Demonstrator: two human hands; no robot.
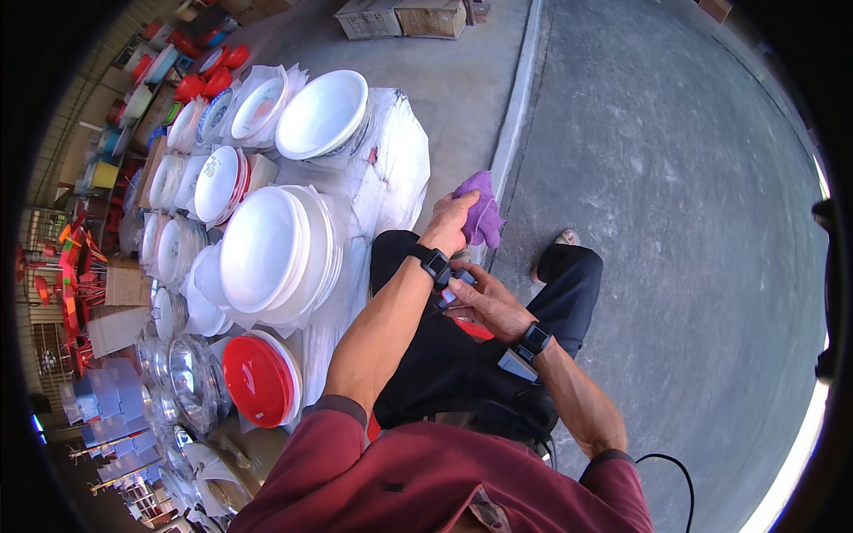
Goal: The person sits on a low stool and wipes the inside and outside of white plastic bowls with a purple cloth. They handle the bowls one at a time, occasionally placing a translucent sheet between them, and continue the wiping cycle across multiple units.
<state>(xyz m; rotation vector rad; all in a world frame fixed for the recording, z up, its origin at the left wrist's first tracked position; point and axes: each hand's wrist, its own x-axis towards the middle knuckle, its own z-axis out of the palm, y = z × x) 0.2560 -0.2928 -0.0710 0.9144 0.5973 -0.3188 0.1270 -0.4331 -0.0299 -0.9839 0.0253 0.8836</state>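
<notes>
My left hand (453,223) grips a crumpled purple cloth (483,210), whose folds hang past the fingers. A black strap with a small dark device (436,264) goes round my left wrist. At the underside of that wrist, the fingers of my right hand (493,303) pinch a small grey box (461,278); part of it is hidden behind them. My right wrist carries a similar dark device (534,340), with a grey box (518,365) beneath it. Both hands are above my lap, over dark trousers (440,360).
To my left, a white-covered table (400,156) bears stacks of white bowls (263,250), a large white basin (323,113), red plates (258,381) and clear-wrapped metal dishes (193,383). Cardboard boxes (433,18) stand on the concrete floor ahead. A black cable (686,480) curves at my right.
</notes>
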